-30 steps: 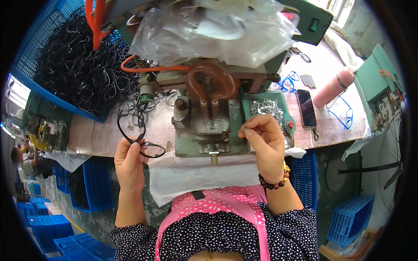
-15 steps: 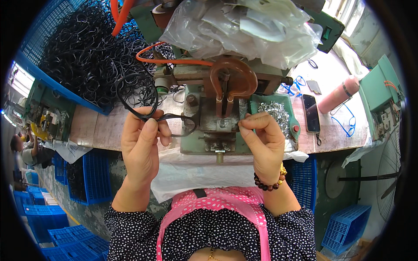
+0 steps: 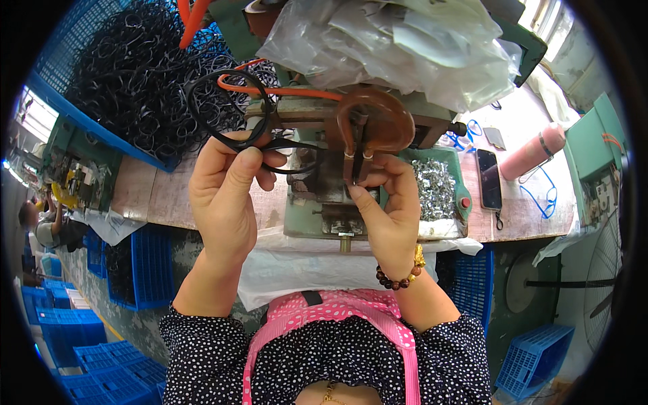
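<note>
We hold a black rubber-like loop [image 3: 229,111] in our left hand [image 3: 226,185], fingers and thumb closed around the point where its strands cross, so that one ring stands up above the fist and a second, flatter loop runs off to the right toward the machine. Our right hand [image 3: 388,202] is pinched shut, thumb against fingertips, right at the lower ends of the copper coil [image 3: 374,121] on the green bench machine [image 3: 317,202]. Whatever that hand has hold of is hidden between the fingers; we cannot tell whether it is the far end of the loop or a small metal piece.

As we judge it, one loop is in hand and being brought to the coil, but is not yet seated there: most of it is in the air to the left of the machine. The bulk of the work looks undone, since the blue crate [image 3: 61,101] at the upper left is heaped with black loops [image 3: 128,88] of the same kind. A tray of small silvery metal clips [image 3: 435,189] sits just right of our right hand, well filled. Further right on the counter [image 3: 145,196] lie a dark phone [image 3: 489,179] and a pink bottle [image 3: 533,152], well apart from the work.
</note>
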{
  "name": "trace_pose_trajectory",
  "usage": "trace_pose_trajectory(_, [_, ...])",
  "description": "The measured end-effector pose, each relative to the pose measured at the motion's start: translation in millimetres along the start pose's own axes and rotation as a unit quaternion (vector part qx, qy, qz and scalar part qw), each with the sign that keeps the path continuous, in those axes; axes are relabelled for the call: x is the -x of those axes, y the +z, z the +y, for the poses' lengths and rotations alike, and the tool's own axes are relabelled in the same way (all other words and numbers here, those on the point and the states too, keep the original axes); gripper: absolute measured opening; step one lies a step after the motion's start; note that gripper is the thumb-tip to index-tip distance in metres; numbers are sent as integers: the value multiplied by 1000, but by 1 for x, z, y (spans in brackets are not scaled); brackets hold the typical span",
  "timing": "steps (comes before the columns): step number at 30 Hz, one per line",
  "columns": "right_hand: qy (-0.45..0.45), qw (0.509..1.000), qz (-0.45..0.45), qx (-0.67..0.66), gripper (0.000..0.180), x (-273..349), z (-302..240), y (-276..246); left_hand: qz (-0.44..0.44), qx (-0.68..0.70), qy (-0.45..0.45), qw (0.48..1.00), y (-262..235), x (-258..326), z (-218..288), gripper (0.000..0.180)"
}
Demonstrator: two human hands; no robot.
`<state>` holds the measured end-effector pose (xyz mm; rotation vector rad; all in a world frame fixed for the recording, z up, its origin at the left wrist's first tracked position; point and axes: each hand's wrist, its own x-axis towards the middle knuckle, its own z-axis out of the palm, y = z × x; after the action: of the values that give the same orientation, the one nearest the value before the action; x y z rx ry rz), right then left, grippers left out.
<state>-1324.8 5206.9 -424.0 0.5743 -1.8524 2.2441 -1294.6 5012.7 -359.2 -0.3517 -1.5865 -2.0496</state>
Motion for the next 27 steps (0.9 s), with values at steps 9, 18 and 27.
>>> trace_pose_trajectory(9, [62,997,-4,-48,49,-1,-6,2,1,-5,-1,1000,-1,-1,-1,21])
trace_pose_trajectory(18, [52,995,19,-85,48,1,0,6,-6,-19,-10,1000,0,-2,3,19])
trace_pose_trajectory(27, [37,993,38,-101,44,0,3,11,0,-7,-19,1000,2,0,3,19])
